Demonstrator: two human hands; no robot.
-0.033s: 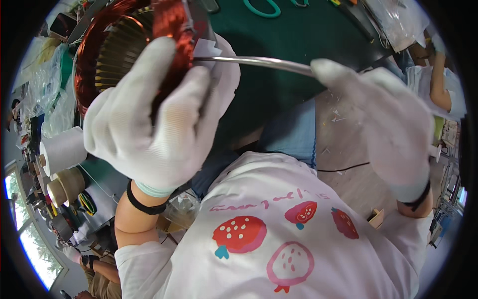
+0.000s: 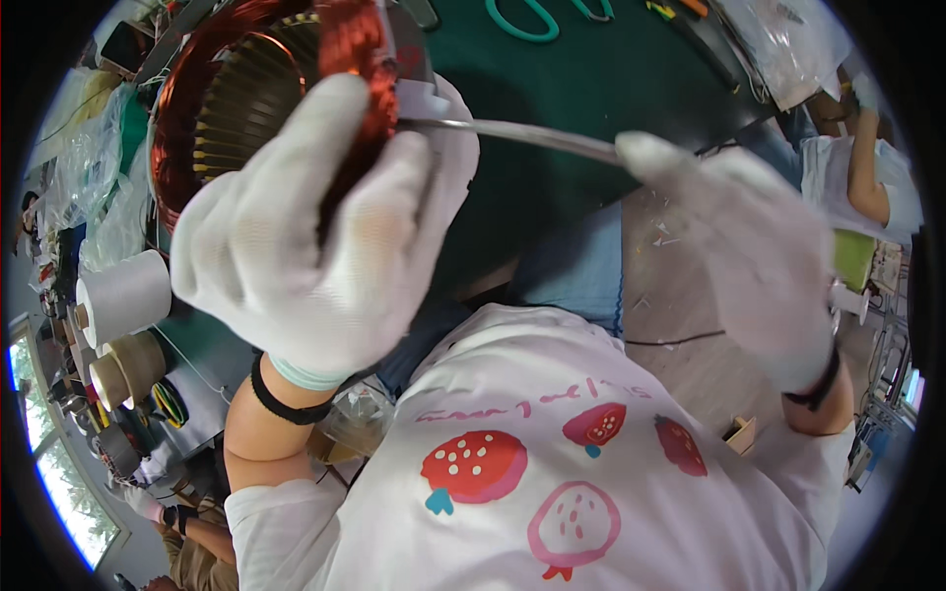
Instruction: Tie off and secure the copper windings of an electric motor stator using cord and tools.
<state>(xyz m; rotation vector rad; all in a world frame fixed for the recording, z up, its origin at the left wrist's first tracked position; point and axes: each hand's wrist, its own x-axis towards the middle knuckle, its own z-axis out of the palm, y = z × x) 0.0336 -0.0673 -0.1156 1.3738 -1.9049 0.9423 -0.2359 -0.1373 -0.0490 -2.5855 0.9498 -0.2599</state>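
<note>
A motor stator (image 2: 248, 103) with red copper windings stands on the green table at the upper left. My left hand (image 2: 296, 246), in a white glove, is closed on the near edge of its winding, thumb and fingers on either side of the copper bundle. My gloved right hand (image 2: 764, 251), blurred by motion, pinches the end of a thin, slightly bent metal rod (image 2: 537, 136). The rod's other end meets the winding just beyond my left fingers, and its tip is hidden there. White insulating paper (image 2: 422, 101) sticks out beside that spot.
Teal-handled scissors (image 2: 532, 32) and a black-handled tool (image 2: 705, 51) lie farther back on the table (image 2: 591, 89). A clear plastic bag (image 2: 774, 44) is at the far right. White thread (image 2: 126, 295) and tape rolls (image 2: 133, 366) stand left. Other people's arms show at both sides.
The stator and my left hand have shifted slightly right. My right hand has moved a little left, and the rod sits slightly lower, still against the winding.
</note>
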